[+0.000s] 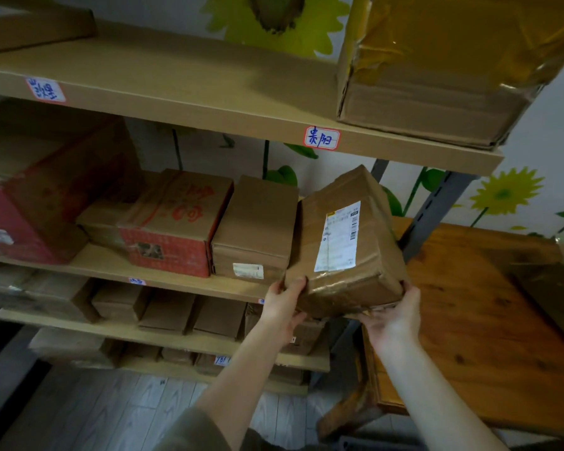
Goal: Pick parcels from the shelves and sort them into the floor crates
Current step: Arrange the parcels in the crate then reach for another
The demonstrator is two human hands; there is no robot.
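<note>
parcel (347, 242): taped brown carton, sitting at the right end of the middle shelf (176, 275), tilted, near end hanging past the shelf edge and resting in both hands
label (339, 237): white shipping sticker, facing up and toward the camera, so readable without flipping anything
long axis: running front to back, far end leaning up and away toward the wall, near end dipping down toward the person
left hand (282, 301): wrapping the near left bottom corner, thumb lying on top of the edge, fingers curled under, out of sight
right hand (396, 312): cupping the near right bottom corner from below, palm up, fingers narrow and tucked under the box
doing the step well (just my take): keeping both palms under the bottom, pulling straight back, levelling it before turning away
watching out for: crumpled corners and slick tape, probably slippery, so going for support underneath rather than squeezing
neighbour box (256, 229): plain carton just to the left, touching or nearly touching, can't quite tell, so not dragging sideways
red printed box (173, 222): further left, same shelf
wooden table (485, 320): right of the rack, below the parcel
upper shelf (176, 83): overhead, big taped box (437, 66) on its right end
floor crates: not in view
</note>
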